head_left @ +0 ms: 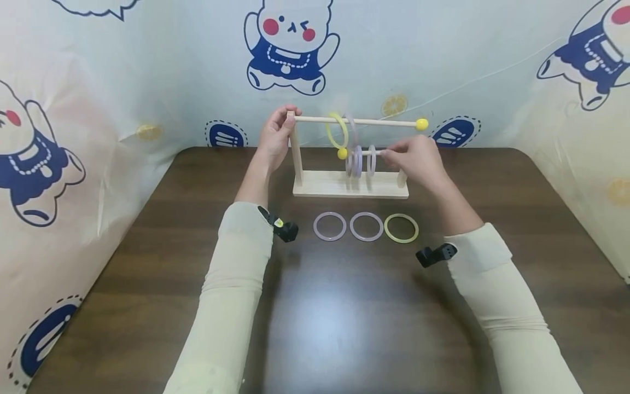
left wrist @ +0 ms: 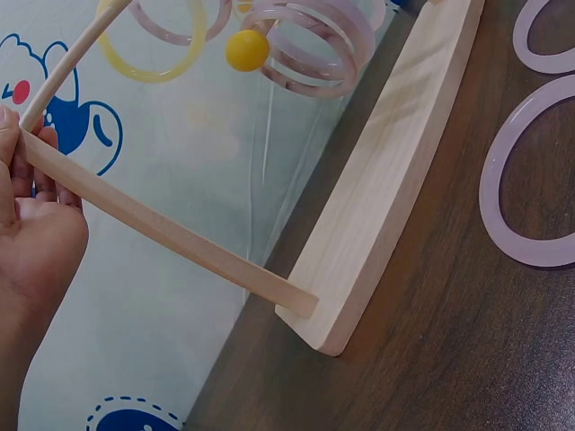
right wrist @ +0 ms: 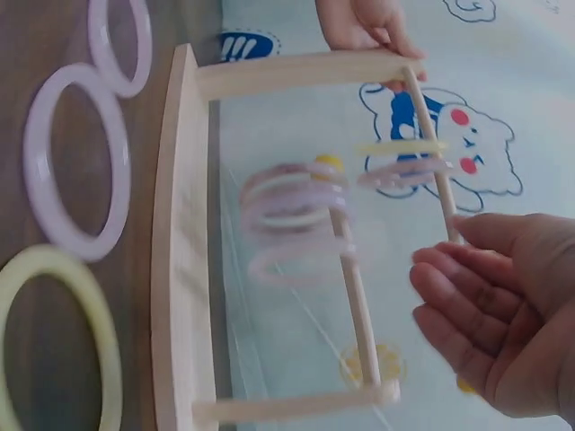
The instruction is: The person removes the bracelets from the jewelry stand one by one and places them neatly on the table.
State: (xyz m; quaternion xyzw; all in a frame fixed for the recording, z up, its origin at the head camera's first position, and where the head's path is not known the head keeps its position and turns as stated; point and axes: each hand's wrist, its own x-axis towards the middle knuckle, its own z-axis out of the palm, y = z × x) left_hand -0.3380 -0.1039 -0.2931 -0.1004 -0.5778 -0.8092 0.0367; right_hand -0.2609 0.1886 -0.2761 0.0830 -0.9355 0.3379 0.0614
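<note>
My left hand (head_left: 277, 137) grips the top of the left post (left wrist: 162, 215) of a wooden ring stand (head_left: 344, 190). From that post an upper rod (head_left: 384, 122) runs right to a yellow ball, carrying one yellow ring (left wrist: 148, 74) and one pale purple ring. Several pale purple rings (head_left: 358, 162) hang on the lower rod (right wrist: 359, 314), blurred in the right wrist view. At this rod's left end sits another yellow ball (left wrist: 247, 50). My right hand (head_left: 418, 160) is beside the rods at the right, fingers loosely bent, with no ring visible in them.
In front of the stand, two purple rings (head_left: 315, 226) and a yellow ring (head_left: 416, 227) lie flat in a row on the dark wooden table (head_left: 325, 306). A printed cloth (head_left: 197, 71) hangs behind the table and along its sides.
</note>
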